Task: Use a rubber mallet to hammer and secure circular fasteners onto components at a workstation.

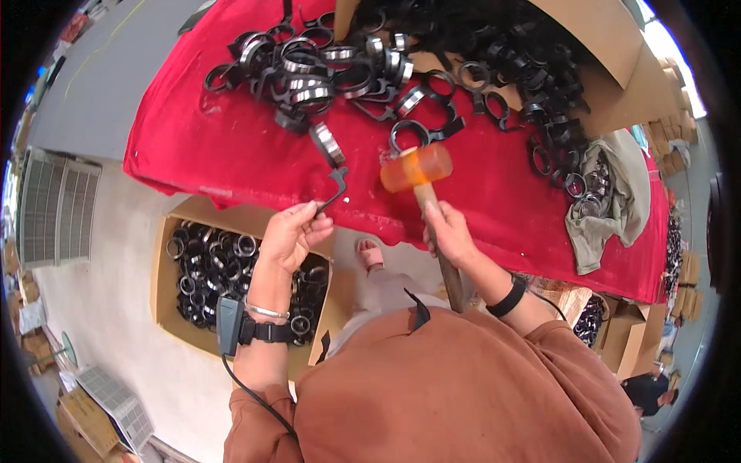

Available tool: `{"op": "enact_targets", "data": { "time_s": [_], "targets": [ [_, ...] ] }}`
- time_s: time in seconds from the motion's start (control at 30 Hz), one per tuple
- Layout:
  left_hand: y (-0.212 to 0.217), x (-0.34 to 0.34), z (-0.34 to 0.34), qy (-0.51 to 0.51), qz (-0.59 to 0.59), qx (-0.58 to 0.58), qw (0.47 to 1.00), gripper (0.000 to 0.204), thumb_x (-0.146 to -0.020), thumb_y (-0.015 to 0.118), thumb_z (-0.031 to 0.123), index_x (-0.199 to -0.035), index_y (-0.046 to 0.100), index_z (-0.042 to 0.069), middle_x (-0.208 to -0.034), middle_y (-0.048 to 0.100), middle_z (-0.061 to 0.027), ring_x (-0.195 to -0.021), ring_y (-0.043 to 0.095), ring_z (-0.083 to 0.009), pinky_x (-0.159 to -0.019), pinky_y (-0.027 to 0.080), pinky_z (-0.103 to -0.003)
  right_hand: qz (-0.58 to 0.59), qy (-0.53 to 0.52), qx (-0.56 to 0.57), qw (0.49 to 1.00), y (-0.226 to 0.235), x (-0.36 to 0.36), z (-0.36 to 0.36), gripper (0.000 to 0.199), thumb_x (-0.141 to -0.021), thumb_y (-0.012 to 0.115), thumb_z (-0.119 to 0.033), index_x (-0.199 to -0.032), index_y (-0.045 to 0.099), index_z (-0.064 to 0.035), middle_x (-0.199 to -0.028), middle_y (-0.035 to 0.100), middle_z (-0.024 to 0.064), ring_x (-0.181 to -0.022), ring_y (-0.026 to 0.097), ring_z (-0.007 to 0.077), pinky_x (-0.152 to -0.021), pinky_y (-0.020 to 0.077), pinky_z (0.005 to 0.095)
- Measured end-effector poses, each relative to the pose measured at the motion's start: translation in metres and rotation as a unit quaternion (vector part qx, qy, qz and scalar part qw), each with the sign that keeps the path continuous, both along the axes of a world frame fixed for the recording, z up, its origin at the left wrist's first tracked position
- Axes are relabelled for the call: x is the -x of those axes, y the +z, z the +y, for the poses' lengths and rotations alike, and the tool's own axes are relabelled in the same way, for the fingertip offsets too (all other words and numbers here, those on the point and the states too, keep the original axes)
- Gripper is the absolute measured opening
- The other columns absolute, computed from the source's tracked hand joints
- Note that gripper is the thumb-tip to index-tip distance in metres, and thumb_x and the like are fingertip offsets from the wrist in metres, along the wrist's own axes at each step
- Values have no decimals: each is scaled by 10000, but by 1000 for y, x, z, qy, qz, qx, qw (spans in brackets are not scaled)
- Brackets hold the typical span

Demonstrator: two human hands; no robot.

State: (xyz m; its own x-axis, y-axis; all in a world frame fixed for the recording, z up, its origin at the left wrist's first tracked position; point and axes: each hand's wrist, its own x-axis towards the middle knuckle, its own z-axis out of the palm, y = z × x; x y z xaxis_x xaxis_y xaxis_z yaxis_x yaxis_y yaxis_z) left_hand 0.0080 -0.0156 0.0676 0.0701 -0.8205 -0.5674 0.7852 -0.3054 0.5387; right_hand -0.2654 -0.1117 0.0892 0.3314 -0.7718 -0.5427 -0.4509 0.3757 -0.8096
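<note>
Between the fingertips of my left hand is the curved end of a black plastic ring with a hooked arm. Its round end, with a shiny metal band, rests at or just over the red cloth. My right hand is wrapped round the wooden handle of a mallet. The mallet's orange head is slightly blurred and hangs over the cloth, to the right of the held ring and apart from it. A pile of similar black rings, several with metal bands, lies beyond my left hand.
An open cardboard box spills black parts onto the table at the far right. A grey-green cloth holds metal rings nearby. Below the table's left front edge stands a carton full of banded rings. Another person is at the lower right.
</note>
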Motion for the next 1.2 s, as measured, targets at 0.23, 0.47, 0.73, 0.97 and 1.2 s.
{"op": "enact_targets", "data": {
  "time_s": [0.23,0.47,0.73,0.97,1.2],
  "targets": [
    [-79,19,73,88,195,31,976,232,-939,476,213,-1027,535,6,-806,571,-79,-643,571,-165,-659,555,-343,-29,46,71,996,32,-44,5,400,-928,438,-427,-921,486,-30,-563,491,43,-428,476,109,-386,394,253],
    [-138,5,52,58,175,2,983,272,-956,406,292,-1004,524,52,-684,508,-9,-553,505,-132,-600,500,-310,56,192,175,964,21,-98,26,426,-896,486,-407,-932,477,17,-673,576,197,-646,603,344,-594,458,435],
    [-86,18,37,113,-403,-45,907,594,-893,417,535,-949,629,-17,-786,607,-92,-743,573,-222,-725,437,-349,105,212,267,934,19,-110,36,377,-886,524,-340,-1010,496,15,-752,595,265,-752,598,437,-650,458,475],
    [-70,15,20,77,-345,-49,934,544,-886,481,470,-859,613,-57,-712,592,-158,-689,555,-229,-688,434,-347,-44,117,226,966,33,-87,38,343,-886,548,-229,-1152,522,-14,-673,589,74,-593,574,151,-555,469,305],
    [-79,14,10,96,-390,-56,914,460,-904,501,394,-767,594,-35,-664,569,-75,-646,517,-117,-581,417,-298,44,235,375,896,6,-59,53,389,-872,548,-241,-1182,494,-12,-889,628,226,-832,630,382,-714,488,426]
  ]
}}
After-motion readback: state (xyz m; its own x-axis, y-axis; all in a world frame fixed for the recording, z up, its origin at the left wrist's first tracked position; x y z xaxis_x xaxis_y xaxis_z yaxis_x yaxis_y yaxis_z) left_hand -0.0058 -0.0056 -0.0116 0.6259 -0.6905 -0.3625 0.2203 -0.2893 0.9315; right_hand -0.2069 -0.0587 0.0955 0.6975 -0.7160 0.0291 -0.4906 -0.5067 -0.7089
